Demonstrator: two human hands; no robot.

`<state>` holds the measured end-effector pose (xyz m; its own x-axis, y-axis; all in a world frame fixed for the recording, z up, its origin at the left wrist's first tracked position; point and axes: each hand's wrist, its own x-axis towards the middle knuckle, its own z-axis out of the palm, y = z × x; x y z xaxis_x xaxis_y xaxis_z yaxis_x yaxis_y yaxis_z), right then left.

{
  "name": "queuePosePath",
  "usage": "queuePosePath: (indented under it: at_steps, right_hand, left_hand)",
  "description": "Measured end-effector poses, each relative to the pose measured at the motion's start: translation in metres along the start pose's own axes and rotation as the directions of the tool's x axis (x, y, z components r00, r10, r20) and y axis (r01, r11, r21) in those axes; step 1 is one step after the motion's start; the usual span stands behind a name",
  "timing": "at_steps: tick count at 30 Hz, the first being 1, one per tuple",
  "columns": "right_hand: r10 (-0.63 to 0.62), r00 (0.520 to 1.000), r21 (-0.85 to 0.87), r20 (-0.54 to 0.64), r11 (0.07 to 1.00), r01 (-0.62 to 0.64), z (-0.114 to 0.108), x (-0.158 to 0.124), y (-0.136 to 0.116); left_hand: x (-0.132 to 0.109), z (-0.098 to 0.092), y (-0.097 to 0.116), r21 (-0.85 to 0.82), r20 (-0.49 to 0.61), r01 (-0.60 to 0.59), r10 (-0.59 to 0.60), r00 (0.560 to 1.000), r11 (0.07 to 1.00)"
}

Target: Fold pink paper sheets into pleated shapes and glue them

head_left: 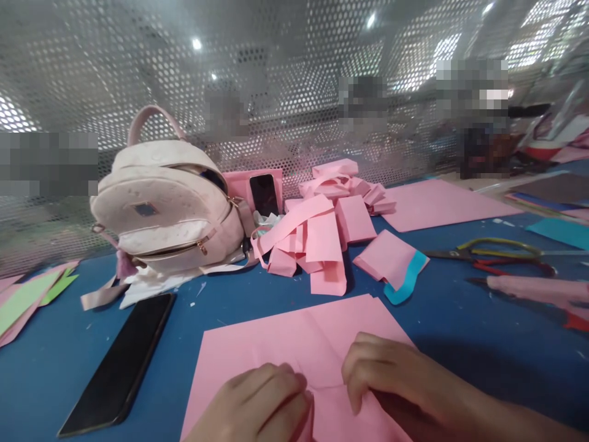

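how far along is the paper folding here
Done: a pile of folded pink pieces sits by the backpack. In hand: left hand and right hand press a creased pink sheet. Left: that sheet is mostly flat, and another flat pink sheet lies behind.

No readable text anywhere. The small dark badge (pixel 146 209) on the backpack (pixel 170 209) front is too blurred; the pink sheet (pixel 285 334) in front of the backpack is unprinted.

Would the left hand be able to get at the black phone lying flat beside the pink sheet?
Probably yes. The left hand rests on the pink sheet, and the phone lies flat on the blue table just to its left, with nothing standing between them.
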<state>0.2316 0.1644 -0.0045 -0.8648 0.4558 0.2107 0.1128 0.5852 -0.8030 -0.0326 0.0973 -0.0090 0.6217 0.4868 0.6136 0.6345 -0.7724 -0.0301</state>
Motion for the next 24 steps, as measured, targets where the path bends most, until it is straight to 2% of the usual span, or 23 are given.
queuePosePath:
  at_steps: [7, 13, 16, 21, 24]
  right_hand:
    - [-0.006, 1.000, -0.012, 0.029, 1.000, 0.007, -0.001, 0.000, 0.000]
    - [-0.036, 0.999, -0.035, 0.021, 0.999, 0.036, 0.002, 0.001, -0.001]
    - [-0.058, 0.998, -0.046, 0.016, 0.997, 0.059, 0.002, 0.003, -0.002]
    - [-0.086, 0.994, -0.031, 0.068, 0.996, 0.088, 0.000, 0.004, -0.002]
    - [-0.088, 0.993, -0.046, 0.080, 0.995, 0.092, -0.001, 0.006, -0.001]
  left_hand:
    - [-0.014, 0.009, 0.000, 0.046, 0.074, 0.065, -0.068, 0.995, 0.997]
    - [-0.014, 0.012, -0.002, 0.012, 0.078, 0.056, -0.057, 0.995, 0.998]
    - [-0.016, 0.011, -0.002, -0.019, 0.119, 0.062, -0.059, 0.991, 0.998]
    - [-0.023, 0.011, -0.002, -0.033, 0.174, 0.072, -0.065, 0.983, 0.997]
    - [-0.021, 0.010, -0.003, -0.062, 0.170, 0.050, -0.039, 0.985, 0.997]
